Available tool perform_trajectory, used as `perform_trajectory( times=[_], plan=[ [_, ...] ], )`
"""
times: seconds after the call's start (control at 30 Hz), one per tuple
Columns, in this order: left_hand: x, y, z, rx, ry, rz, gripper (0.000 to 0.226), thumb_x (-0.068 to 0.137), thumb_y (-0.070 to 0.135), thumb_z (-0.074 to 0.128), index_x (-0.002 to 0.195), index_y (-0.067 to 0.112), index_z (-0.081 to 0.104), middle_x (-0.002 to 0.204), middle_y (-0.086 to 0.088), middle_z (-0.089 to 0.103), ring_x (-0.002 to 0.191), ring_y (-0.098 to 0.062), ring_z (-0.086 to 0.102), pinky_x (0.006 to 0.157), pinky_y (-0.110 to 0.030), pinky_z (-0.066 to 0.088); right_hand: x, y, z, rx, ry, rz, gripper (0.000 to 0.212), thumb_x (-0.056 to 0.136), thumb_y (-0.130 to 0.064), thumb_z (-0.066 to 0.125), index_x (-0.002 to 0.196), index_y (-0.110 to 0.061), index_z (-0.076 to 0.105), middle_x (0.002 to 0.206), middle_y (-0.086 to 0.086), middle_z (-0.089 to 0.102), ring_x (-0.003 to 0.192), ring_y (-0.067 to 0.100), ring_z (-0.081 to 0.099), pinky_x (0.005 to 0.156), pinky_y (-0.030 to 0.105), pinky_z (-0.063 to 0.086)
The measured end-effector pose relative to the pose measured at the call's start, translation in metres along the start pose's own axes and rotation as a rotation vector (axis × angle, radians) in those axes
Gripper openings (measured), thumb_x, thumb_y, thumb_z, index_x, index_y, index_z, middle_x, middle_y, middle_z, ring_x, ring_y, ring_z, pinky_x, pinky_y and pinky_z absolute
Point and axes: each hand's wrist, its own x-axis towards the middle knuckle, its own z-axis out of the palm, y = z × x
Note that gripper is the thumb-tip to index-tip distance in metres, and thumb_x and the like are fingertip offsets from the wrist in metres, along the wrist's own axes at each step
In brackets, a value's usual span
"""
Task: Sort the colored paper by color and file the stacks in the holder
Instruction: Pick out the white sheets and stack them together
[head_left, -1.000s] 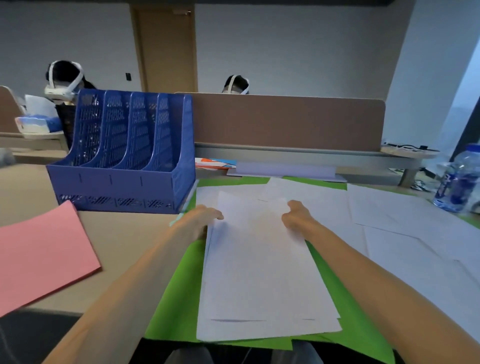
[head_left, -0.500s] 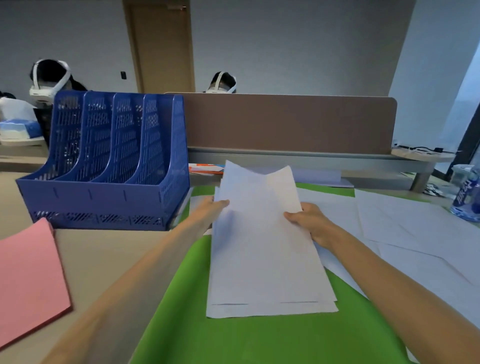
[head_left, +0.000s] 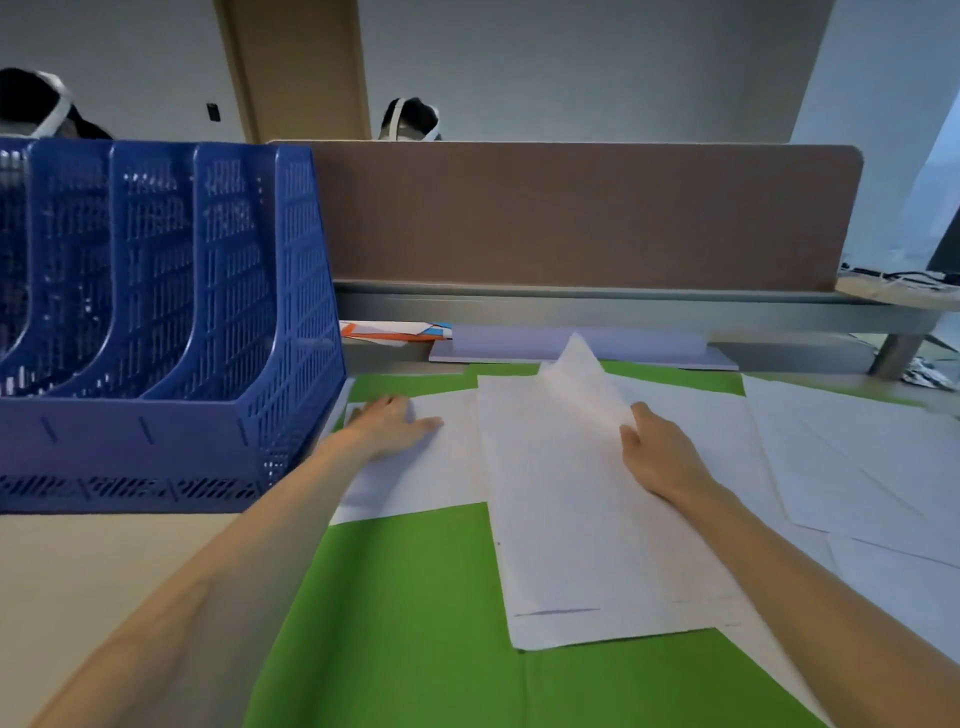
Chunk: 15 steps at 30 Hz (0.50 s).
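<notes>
The left hand (head_left: 389, 423) lies flat, fingers straight and together, palm down on a white sheet (head_left: 415, 483) that rests on the green paper (head_left: 415, 597), just beside the lower right corner of the blue holder (head_left: 291, 312). The right hand (head_left: 660, 452) grips the right edge of a white stack (head_left: 561, 519): the thumb sits on top near the edge and the other fingers are hidden by the paper. The far corner of that stack curls up off the worktop (head_left: 104, 571), while its near end lies flat on the green paper and its left edge overlaps the sheet under the left hand. The two hands are apart, one on each side of the stack. The blue holder stands upright on the left of the worktop, its mesh dividers forming several slots that open toward the camera. To the right of the stack, loose white sheets (head_left: 857, 467) lie spread and overlapping. A brown partition (head_left: 571, 218) runs across the back of the worktop.
</notes>
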Motion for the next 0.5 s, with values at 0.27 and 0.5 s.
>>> perform_trajectory(
  times=[0.27,0.5],
  plan=[
    [0.023,0.004,-0.012,0.131,0.017,0.001,0.098,0.070,0.082,0.050,0.139,0.014,0.042,0.150,-0.011,0.030,0.138,-0.032,0.028,0.112,-0.044,0.028,0.002,0.000,0.001,-0.014,0.011,-0.014,0.024,0.100,-0.019,0.039,0.115,-0.003,0.047,0.117,0.022,0.059,0.107,0.039,0.056,0.083,0.040,0.043],
    [0.030,0.015,-0.029,0.165,-0.089,-0.072,0.093,0.065,0.082,0.056,0.133,0.019,0.049,0.149,-0.015,0.028,0.139,-0.035,0.023,0.110,-0.044,0.025,0.004,0.001,0.002,-0.008,0.015,-0.018,0.023,0.100,-0.019,0.039,0.114,-0.003,0.048,0.115,0.021,0.060,0.108,0.038,0.055,0.084,0.040,0.043]
  ],
)
